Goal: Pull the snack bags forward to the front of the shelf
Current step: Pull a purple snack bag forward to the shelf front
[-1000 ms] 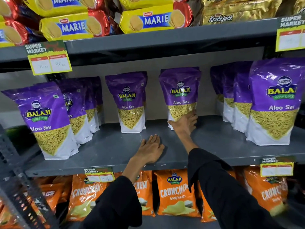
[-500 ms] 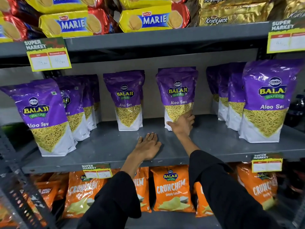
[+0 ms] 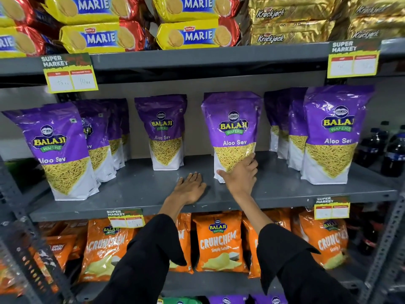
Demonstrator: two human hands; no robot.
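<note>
Purple Balaji Aloo Sev bags stand on the grey middle shelf (image 3: pixel 140 191). My right hand (image 3: pixel 242 176) grips the lower front of the bag right of centre (image 3: pixel 232 128), which stands upright about mid-depth. My left hand (image 3: pixel 189 189) lies flat, palm down, on the bare shelf just left of it, holding nothing. Another single bag (image 3: pixel 163 130) stands further back, left of centre. A front bag at the left (image 3: pixel 59 150) and a front bag at the right (image 3: pixel 331 132) each stand near the shelf's front with more bags lined up behind them.
Marie biscuit packs (image 3: pixel 192 34) and gold Krackjack packs (image 3: pixel 291 25) fill the shelf above. Orange Crunchem bags (image 3: pixel 219 242) stand on the shelf below. Yellow price tags (image 3: pixel 70 73) hang from the shelf edges. Dark drink bottles (image 3: pixel 390 150) stand at far right.
My right hand has drawn the right-of-centre bag forward, away from the back wall. My left hand stays flat on the shelf. The camera has shifted slightly.
</note>
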